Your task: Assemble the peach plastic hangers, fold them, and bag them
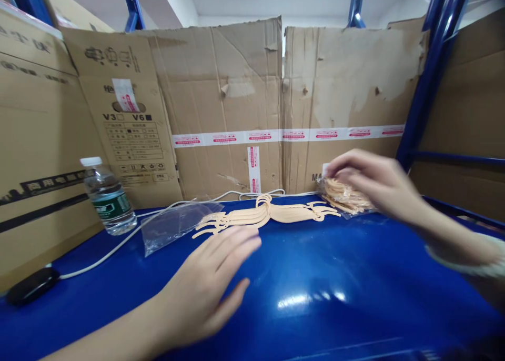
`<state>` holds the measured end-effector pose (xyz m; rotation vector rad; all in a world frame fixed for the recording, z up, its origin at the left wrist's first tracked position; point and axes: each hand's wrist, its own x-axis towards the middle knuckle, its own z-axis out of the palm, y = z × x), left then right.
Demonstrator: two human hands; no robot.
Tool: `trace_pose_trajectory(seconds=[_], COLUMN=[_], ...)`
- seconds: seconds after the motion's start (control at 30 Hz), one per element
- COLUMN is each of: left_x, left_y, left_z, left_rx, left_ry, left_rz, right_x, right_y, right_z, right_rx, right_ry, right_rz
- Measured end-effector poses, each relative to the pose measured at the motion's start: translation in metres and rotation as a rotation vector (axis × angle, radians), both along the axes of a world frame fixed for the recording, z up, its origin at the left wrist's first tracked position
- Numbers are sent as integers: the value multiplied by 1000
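My left hand hovers over the blue table in front of a fanned stack of beige clothes hangers. Its fingers are stretched out and the thumb stands apart, with nothing held. The hangers lie flat, their hooks gathered at the middle. To the right, my right hand is at a clear plastic bag of beige hangers, partly covering it. That hand is smeared by motion, and whether its fingers grip the bag cannot be made out. An unfilled-looking clear plastic bag lies left of the stack.
A water bottle with a white cap stands at the left. A white cable runs along the table from a black device. Cardboard sheets wall the back, and blue metal posts rise at the sides.
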<state>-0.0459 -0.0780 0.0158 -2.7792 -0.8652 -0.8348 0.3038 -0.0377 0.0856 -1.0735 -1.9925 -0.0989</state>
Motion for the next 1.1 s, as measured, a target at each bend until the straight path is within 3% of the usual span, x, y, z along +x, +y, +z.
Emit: trace_pose_trajectory(seconds=[0.1,0.17,0.23,0.3,0.53,0.7,0.8,0.9,1.1], left_x=[12,15,16,14,12,17,20,21,19], left_y=[36,51,58,60,57,42,31,31,48], left_z=[-6,-14,-22,-27,-27,-20,-18,-20,-19], left_rx=[-130,-203,-230,-238,-210,-249,-430,-680,-1213], left_ry=[201,238,240,214,165,36,-68,-233,-808], left_rz=[197,304,348,364,345,145,84,113,214], right_x=[-1,1,4,7,3,3,8,14,20], right_y=[35,56,68,72,68,54,44,38,28], right_z=[-38,-68,-89,-99,-97,-89,-80,-71,-56], right_rx=[-167,-186,-168,-143,-180,-270,-296,-306,-345], right_ry=[-234,-344,-408,-450,-456,-407,-335,-237,-77], right_rz=[25,-19,-21,-7,28,70,98,96,122])
